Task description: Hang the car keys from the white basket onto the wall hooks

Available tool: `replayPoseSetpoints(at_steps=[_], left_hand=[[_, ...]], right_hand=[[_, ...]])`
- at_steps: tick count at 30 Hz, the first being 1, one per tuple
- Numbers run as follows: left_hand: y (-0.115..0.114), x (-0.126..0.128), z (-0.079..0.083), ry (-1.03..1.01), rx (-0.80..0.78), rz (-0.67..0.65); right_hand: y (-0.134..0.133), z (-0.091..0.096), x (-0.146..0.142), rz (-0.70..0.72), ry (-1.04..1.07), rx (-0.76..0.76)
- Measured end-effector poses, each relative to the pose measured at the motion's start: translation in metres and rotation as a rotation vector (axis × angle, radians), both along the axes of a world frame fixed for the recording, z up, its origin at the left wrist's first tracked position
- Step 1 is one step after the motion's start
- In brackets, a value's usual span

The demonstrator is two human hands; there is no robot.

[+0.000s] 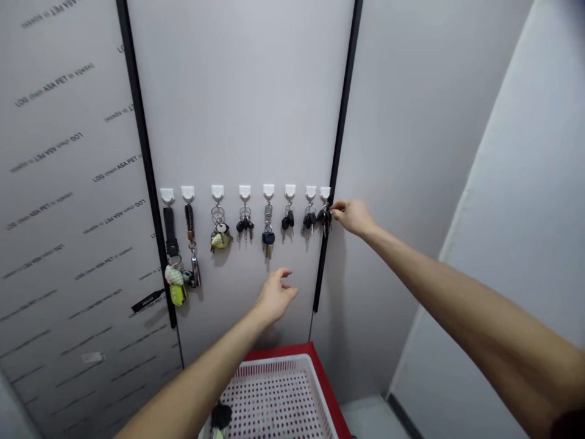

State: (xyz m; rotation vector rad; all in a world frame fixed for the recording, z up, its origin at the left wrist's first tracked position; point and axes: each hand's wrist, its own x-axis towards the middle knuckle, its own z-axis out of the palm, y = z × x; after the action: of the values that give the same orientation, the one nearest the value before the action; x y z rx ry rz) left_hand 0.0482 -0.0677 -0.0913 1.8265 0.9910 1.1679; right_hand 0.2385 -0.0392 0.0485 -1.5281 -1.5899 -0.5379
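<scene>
Key bunches hang in a row from white adhesive hooks on a pale cabinet door. My right hand [353, 216] is at the far right of the row, its fingertips pinched at the edge of the rightmost bunch of keys [324, 216], which hangs below its hook [325, 193]. Beside it hangs another dark-headed bunch [309, 219]. My left hand [275, 297] is lower, in front of the door, holding nothing, with thumb and fingers apart. Above it is a bunch on a metal clip [268, 236]. A yellow-tagged bunch [220, 238] hangs farther left.
A white perforated basket [315, 381] stands on a red surface [326, 393] below, with a dark item [222, 415] inside. Two black handle strips [137, 116] edge the door. Strap keyrings [170, 228] hang at far left, near a black tag [147, 300].
</scene>
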Motion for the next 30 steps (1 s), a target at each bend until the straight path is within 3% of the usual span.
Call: replayPoseSetpoints(at_steps=[4,6,8,9,11,15,19,24,27,30], left_hand=[[0.000,-0.030,-0.030,-0.243,-0.137,0.084],[-0.007,-0.043,-0.031,-0.342,-0.129,0.114],[-0.019,-0.053,-0.021,-0.417,-0.058,0.097],[-0.025,-0.058,-0.012,-0.444,-0.005,0.072],[-0.038,-0.064,0.008,-0.475,0.098,0.012],[-0.054,-0.075,0.036,-0.493,0.160,-0.056],[-0.058,-0.077,0.039,-0.522,0.137,-0.092],[-0.044,-0.076,0.024,-0.487,0.117,-0.062],[-0.014,-0.097,0.014,-0.425,0.118,0.182],[0.021,-0.131,0.012,-0.421,0.183,0.622]], right_hand=[[-0.018,-0.056,-0.025,0.094,0.196,0.135],[-0.030,-0.090,-0.053,0.296,0.260,-0.043],[-0.045,-0.115,-0.085,0.587,0.309,-0.316],[-0.053,-0.121,-0.100,0.730,0.352,-0.402],[-0.068,-0.120,-0.127,0.943,0.460,-0.415],[-0.086,-0.092,-0.156,1.158,0.534,-0.309],[-0.089,-0.082,-0.162,1.195,0.540,-0.323],[-0.077,-0.101,-0.156,1.107,0.601,-0.410],[-0.055,-0.110,-0.151,0.942,0.561,-0.543],[-0.031,-0.104,-0.156,0.771,0.509,-0.496]])
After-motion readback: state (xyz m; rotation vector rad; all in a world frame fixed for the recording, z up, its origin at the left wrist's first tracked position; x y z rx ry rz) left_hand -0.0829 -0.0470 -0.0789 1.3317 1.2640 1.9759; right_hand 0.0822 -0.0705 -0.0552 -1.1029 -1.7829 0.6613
